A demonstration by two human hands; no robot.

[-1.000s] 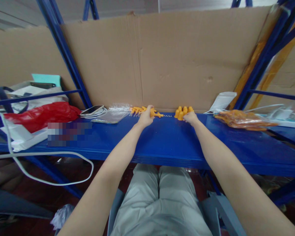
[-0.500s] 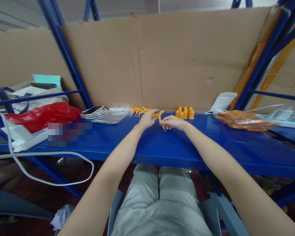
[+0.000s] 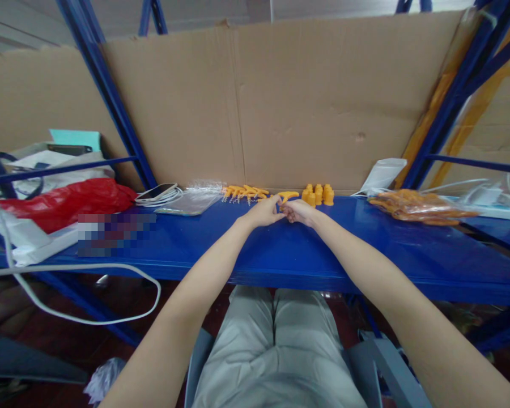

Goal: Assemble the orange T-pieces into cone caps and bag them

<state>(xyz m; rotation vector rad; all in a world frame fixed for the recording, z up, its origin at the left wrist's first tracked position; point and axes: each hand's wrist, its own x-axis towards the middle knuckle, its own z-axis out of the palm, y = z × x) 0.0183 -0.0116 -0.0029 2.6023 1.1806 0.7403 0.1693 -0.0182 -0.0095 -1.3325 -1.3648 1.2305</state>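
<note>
My left hand (image 3: 264,212) and my right hand (image 3: 298,211) meet over the blue shelf (image 3: 280,249), fingers pinched together. Between them sticks up an orange T-shaped plastic piece (image 3: 288,196), which both hands grip. Just behind my right hand stands a small cluster of orange cap-like parts (image 3: 318,194). A row of orange T-shaped pieces (image 3: 242,192) lies behind my left hand, against the cardboard wall.
A clear plastic bag (image 3: 193,200), a phone with white cable (image 3: 159,192) and a red bag (image 3: 68,201) lie to the left. At the right are a bag of orange parts (image 3: 416,205) and a white pouch (image 3: 382,173). Cardboard (image 3: 323,102) backs the shelf.
My right hand left the orange caps and moved left to meet my left hand. My left hand lifted one orange piece from the row; both hands now grip it.
</note>
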